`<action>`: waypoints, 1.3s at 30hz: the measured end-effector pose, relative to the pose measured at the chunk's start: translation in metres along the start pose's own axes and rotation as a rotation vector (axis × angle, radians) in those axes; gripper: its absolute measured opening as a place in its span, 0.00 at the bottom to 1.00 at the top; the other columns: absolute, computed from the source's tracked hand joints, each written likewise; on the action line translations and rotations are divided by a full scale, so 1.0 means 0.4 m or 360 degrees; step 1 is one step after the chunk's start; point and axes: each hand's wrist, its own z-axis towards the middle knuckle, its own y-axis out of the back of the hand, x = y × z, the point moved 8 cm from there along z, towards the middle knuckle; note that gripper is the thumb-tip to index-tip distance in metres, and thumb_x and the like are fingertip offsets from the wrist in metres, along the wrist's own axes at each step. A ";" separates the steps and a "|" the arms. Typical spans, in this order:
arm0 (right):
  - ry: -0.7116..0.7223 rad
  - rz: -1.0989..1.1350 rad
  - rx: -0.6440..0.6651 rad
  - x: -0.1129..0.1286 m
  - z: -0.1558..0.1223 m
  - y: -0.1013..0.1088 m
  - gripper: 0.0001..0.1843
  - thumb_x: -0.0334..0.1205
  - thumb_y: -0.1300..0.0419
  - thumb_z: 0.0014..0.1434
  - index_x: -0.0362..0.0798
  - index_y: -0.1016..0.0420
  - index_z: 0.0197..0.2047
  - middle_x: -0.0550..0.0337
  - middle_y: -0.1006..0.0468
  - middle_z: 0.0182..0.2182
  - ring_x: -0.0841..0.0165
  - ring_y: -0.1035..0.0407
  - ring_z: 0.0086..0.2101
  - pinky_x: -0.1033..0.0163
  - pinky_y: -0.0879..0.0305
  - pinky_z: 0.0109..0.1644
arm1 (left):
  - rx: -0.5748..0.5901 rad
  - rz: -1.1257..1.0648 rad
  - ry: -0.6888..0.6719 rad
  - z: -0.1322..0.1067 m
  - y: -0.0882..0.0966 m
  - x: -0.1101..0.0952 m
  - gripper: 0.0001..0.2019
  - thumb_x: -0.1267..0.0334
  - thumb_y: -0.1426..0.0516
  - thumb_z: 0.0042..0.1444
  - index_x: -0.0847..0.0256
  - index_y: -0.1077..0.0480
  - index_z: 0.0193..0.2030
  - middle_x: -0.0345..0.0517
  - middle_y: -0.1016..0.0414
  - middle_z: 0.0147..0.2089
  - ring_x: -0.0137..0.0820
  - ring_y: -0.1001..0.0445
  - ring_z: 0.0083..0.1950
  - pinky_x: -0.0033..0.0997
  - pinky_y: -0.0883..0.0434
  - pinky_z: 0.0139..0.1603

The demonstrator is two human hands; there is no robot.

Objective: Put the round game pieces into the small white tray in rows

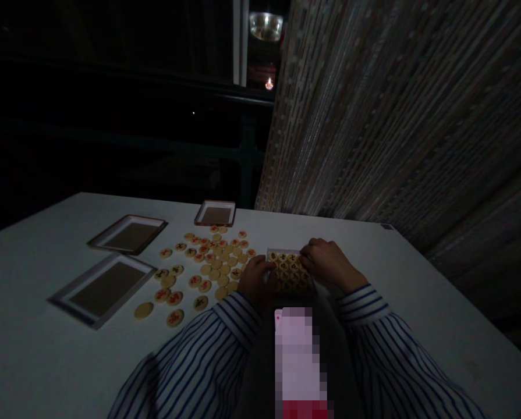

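A small box (289, 271) packed with round wooden chess pieces sits on the white table (46, 349) in front of me. My left hand (255, 281) curls against the box's left side. My right hand (328, 263) rests on its right side with fingers bent over the pieces at the top edge. Whether either hand pinches a piece is too dark to tell. Several loose round pieces (208, 265) with red or black characters lie scattered just left of the box. Both my sleeves are striped.
Two flat box lids or trays (102, 288) (128, 234) lie at the left, and a smaller one (215, 213) at the table's far edge. A textured wall or curtain (395, 116) rises at the right. The background is dark.
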 end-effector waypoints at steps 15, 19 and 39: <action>0.0008 0.0008 0.0021 0.002 -0.001 -0.004 0.19 0.46 0.55 0.60 0.48 0.26 0.40 0.51 0.28 0.37 0.62 0.36 0.41 0.60 0.46 0.39 | 0.0016 -0.0027 0.0011 -0.003 0.002 -0.005 0.07 0.69 0.45 0.46 0.60 0.28 0.32 0.50 0.29 0.43 0.35 0.29 0.44 0.41 0.30 0.47; 0.0002 0.0001 0.0032 0.002 -0.001 -0.005 0.19 0.46 0.56 0.61 0.48 0.26 0.40 0.51 0.28 0.37 0.62 0.36 0.41 0.59 0.46 0.39 | -0.0003 -0.0021 0.0027 -0.001 0.001 -0.001 0.06 0.68 0.44 0.45 0.59 0.28 0.32 0.48 0.29 0.43 0.35 0.29 0.44 0.40 0.30 0.46; 0.0022 0.0028 0.0015 -0.024 -0.014 0.020 0.16 0.41 0.54 0.59 0.50 0.28 0.44 0.53 0.27 0.39 0.63 0.35 0.41 0.60 0.45 0.40 | 0.0144 0.0016 -0.0125 0.000 -0.007 0.006 0.08 0.65 0.46 0.50 0.60 0.26 0.35 0.53 0.29 0.44 0.36 0.29 0.46 0.40 0.30 0.47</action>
